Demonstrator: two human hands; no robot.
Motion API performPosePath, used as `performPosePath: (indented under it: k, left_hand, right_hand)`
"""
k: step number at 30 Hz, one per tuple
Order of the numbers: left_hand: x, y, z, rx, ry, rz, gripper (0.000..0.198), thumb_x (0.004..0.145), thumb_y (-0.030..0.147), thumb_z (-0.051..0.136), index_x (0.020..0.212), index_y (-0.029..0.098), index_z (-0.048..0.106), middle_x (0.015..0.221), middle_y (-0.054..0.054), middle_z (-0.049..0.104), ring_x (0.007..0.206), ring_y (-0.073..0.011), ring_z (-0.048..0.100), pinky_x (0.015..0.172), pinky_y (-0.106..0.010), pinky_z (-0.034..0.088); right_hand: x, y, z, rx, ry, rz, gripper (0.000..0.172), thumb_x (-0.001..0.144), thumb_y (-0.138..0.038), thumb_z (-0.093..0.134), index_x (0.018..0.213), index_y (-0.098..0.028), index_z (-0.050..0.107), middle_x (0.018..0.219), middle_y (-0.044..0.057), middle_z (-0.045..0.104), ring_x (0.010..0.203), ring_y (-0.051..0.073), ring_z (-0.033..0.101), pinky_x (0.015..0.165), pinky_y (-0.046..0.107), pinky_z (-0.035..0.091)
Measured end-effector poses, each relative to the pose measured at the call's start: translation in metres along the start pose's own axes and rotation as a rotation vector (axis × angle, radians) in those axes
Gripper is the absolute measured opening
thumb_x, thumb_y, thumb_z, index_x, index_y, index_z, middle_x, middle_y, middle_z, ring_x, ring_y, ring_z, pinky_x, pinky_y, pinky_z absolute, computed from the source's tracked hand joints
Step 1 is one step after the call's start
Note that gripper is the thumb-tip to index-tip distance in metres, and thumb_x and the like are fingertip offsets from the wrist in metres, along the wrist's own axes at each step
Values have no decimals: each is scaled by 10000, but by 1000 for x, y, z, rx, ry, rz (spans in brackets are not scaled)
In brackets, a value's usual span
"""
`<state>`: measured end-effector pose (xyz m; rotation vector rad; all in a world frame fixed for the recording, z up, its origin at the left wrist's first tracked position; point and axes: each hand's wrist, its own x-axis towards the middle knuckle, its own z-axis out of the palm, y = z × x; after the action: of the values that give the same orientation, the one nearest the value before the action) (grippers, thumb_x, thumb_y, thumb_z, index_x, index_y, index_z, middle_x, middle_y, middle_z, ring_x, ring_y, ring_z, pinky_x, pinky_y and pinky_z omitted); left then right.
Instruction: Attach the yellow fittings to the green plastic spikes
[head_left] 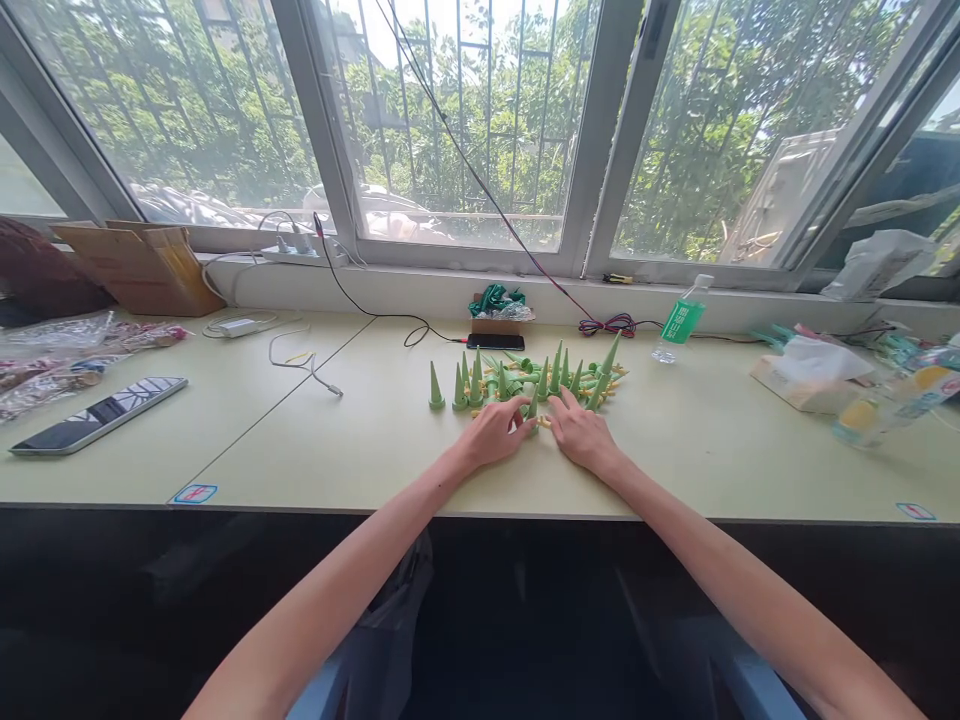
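Several green cone-shaped pieces stand or lie in a pile in the middle of the table, with thin yellow parts among them. One green cone (pixel 436 388) stands upright at the pile's left end. At the pile's front edge my left hand (pixel 496 430) has its thumb and fingers around a small upright green cone (pixel 533 405). Close on its right, my right hand (pixel 579 428) reaches to the pile with its fingertips near a short yellow piece (pixel 544 422); whether it grips anything is too small to tell.
Behind the pile lie a black phone (pixel 495 342) and a small box with green wrapping (pixel 501 304). A bottle (pixel 681 322) and tissue box (pixel 806 378) are on the right. A tablet (pixel 101 415), white cable (pixel 304 362) and cardboard box (pixel 150 268) are left.
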<state>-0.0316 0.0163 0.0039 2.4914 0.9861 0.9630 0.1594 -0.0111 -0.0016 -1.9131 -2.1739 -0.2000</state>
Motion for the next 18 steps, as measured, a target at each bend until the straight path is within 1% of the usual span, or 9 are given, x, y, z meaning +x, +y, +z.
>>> performPosePath:
  k: [5,10,14,16,18]
  left_hand:
    - [1,0,1,0,18,1,305,924,349,523,1162,173,594,763,-25,692,666,-157,624,635,-259,429]
    - [0,0,-4,28,88,13,297,957,378,466,1118,167,599,737,-23,662,623,-133,583,609,-242,405]
    - [-2,-1,-13,99,194,5,243,960,343,447,990,172,618,683,-13,628,580,-119,545,582,-234,381]
    - [-1,-3,-19,129,229,-13,226,952,320,451,900,177,618,652,-4,610,560,-116,527,577,-235,373]
    - [0,-6,-26,160,231,-21,233,942,301,455,811,178,604,616,1,587,539,-115,505,576,-239,368]
  right_hand:
    - [0,-2,-2,1,-13,36,364,996,-377,344,1278,-203,496,1456,205,405,879,268,688,739,368,487]
    - [-5,-3,-1,0,46,94,359,989,-371,361,1260,-178,497,1410,210,452,848,266,693,699,354,489]
    - [-8,-3,-1,12,79,117,341,976,-349,397,1244,-172,511,1388,200,483,845,252,685,682,334,480]
    - [-9,-2,-3,35,104,107,313,974,-326,405,1220,-174,527,1325,177,539,847,235,677,663,304,463]
    - [-10,-3,-4,74,146,80,278,978,-298,394,1171,-175,552,1233,147,597,841,218,666,640,278,439]
